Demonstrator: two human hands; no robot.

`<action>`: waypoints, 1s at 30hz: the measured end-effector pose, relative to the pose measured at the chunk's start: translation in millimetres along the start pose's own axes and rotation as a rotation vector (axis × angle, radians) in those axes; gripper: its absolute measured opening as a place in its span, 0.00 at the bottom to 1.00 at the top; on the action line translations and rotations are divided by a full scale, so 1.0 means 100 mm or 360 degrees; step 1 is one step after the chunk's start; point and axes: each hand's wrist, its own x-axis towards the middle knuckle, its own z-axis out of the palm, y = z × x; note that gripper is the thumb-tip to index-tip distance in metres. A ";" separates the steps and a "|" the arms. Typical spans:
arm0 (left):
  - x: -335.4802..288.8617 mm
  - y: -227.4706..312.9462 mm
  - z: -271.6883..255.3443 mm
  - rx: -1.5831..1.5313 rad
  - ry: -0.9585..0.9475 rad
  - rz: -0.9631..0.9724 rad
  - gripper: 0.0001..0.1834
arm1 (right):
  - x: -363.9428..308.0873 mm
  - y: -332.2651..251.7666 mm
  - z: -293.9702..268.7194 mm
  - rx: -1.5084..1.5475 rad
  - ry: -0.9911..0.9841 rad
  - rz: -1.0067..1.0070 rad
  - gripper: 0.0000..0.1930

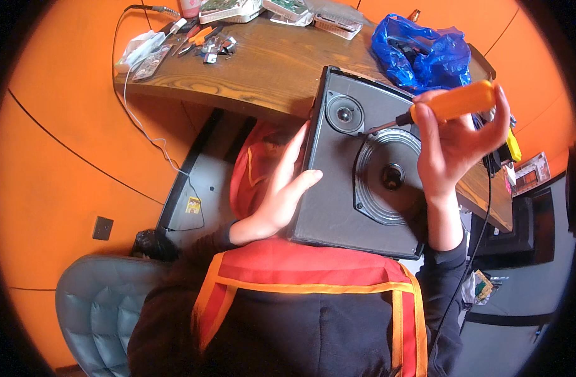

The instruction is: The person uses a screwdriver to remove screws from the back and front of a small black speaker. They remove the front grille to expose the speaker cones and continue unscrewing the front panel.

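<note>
Two hands, the left hand [278, 201] and the right hand [448, 151], at one black speaker [329, 201] with an orange-handled screwdriver [456, 102].

The speaker lies face up before the person, its near edge against the red, orange-trimmed apron [313, 261] and its far end at the edge of the wooden table [269, 72]. The left fingers grasp its left side, thumb over the front edge. The right fingers grip the screwdriver's handle above the speaker; its shaft slants down to the left, the tip at the rim of the large cone [392, 177], near the small cone [344, 114]. Whether the tip sits in a screw, I cannot tell. On the table, a blue plastic bag [420, 56] lies just beyond the speaker, and an orange-handled tool [200, 36] lies toward the left end.
</note>
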 end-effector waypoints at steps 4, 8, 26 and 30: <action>0.01 0.01 -0.03 0.0099 -0.0018 0.0001 0.37 | -0.09 -0.01 0.00 -0.0314 -0.0109 -0.0198 0.44; 0.03 0.00 -0.05 0.0119 -0.0069 0.0058 0.36 | -0.12 -0.02 0.01 -0.0366 -0.0186 -0.0203 0.43; 0.03 -0.06 -0.07 -0.0004 -0.0038 0.0006 0.37 | 0.04 -0.12 0.07 -0.0367 -0.0122 -0.0358 0.38; 0.03 -0.09 -0.07 0.0051 -0.0025 0.0041 0.38 | 0.13 -0.19 0.12 -0.0368 -0.0162 -0.0120 0.33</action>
